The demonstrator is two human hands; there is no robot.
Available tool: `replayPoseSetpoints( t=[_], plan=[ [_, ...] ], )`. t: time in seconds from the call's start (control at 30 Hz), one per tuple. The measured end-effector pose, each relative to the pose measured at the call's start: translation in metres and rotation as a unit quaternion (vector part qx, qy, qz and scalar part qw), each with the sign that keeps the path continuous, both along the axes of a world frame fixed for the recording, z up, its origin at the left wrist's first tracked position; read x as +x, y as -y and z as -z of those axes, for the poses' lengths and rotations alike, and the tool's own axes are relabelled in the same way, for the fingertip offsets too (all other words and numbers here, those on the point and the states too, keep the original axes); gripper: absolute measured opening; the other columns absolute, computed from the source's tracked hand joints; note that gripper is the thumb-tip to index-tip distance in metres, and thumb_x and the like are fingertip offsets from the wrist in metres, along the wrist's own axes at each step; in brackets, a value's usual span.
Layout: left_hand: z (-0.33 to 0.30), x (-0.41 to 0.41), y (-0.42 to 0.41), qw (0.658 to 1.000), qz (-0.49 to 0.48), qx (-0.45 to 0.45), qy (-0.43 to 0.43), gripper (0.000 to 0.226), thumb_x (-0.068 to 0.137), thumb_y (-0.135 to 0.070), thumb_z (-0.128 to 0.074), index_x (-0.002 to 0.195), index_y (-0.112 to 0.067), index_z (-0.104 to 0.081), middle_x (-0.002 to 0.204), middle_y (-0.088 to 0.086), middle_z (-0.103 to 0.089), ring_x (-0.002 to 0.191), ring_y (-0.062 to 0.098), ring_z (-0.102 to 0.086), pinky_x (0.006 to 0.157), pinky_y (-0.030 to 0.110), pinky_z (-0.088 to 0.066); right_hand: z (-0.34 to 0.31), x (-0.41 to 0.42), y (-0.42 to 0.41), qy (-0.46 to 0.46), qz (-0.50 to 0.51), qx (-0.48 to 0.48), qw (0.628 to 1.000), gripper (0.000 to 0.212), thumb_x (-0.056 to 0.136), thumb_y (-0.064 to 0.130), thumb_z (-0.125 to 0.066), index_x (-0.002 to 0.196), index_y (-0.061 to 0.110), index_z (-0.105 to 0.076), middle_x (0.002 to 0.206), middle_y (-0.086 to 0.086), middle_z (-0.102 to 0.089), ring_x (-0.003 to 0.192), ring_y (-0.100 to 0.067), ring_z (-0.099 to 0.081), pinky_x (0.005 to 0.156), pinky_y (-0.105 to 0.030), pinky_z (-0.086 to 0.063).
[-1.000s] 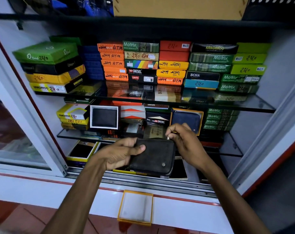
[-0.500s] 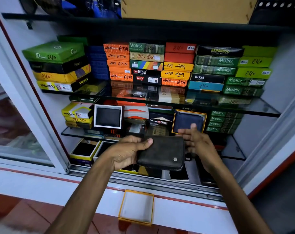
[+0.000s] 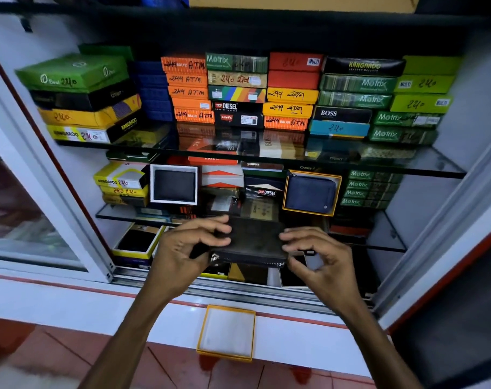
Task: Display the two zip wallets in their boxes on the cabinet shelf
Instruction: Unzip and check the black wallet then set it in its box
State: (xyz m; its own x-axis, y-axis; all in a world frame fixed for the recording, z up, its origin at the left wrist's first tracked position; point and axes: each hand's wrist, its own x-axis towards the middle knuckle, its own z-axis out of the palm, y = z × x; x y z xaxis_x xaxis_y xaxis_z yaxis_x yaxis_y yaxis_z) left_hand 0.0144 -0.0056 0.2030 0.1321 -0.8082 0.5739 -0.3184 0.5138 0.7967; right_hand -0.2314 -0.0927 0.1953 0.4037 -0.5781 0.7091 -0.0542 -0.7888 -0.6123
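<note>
A dark grey zip wallet lies nearly flat between my two hands, in front of the lower glass shelf, zip edge toward me. My left hand grips its left end with thumb and fingers. My right hand touches its right end with fingertips, fingers curled. A blue zip wallet stands tilted in a yellow-rimmed box on the middle glass shelf, right of centre. An empty yellow-rimmed box with a white inside rests on the white ledge below my hands.
Stacks of coloured wallet boxes fill the top glass shelf. A black wallet in a white box stands left on the middle shelf. Open boxes lie on the cabinet floor. A sliding glass door is at left.
The grey wallet has been turned from facing me to lying nearly flat with its zip edge toward me. My right hand left the zip pull and now holds the wallet's right end.
</note>
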Motion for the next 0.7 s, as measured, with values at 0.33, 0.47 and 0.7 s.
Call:
replayPoseSetpoints(
  t=[0.33,0.47,0.7],
  plan=[
    [0.061,0.010,-0.008,0.934,-0.100,0.276,-0.202,0.046,0.064,-0.001,-0.083,0.107,-0.014,-0.069,0.090,0.005,-0.077,0.090,0.023,-0.073,0.075,0.031,-0.058,0.069,0.031,-0.015,0.005,0.035,0.412,0.910,0.036,0.074,0.003,-0.080,0.106,0.016,-0.073,0.091,0.002,-0.078,0.085,-0.014,-0.075,0.072,-0.020,-0.059],
    [0.119,0.006,-0.011,0.885,-0.215,0.371,-0.182,0.030,0.061,-0.015,-0.089,0.085,-0.008,-0.073,0.081,0.014,-0.075,0.086,0.032,-0.073,0.077,0.049,-0.060,0.121,0.042,-0.024,-0.044,0.093,0.521,0.847,0.022,0.074,0.004,-0.080,0.095,0.007,-0.076,0.081,-0.004,-0.078,0.071,-0.017,-0.075,0.061,-0.024,-0.060],
    [0.178,-0.007,-0.016,0.866,-0.267,0.423,-0.004,0.026,0.071,-0.023,-0.082,0.089,-0.005,-0.077,0.093,0.012,-0.077,0.092,0.026,-0.072,0.084,0.025,-0.048,0.170,0.057,-0.034,-0.157,0.119,0.551,0.811,0.018,0.077,0.009,-0.075,0.062,0.018,-0.072,0.044,0.015,-0.066,0.046,0.003,-0.065,0.050,-0.012,-0.048]
  ],
)
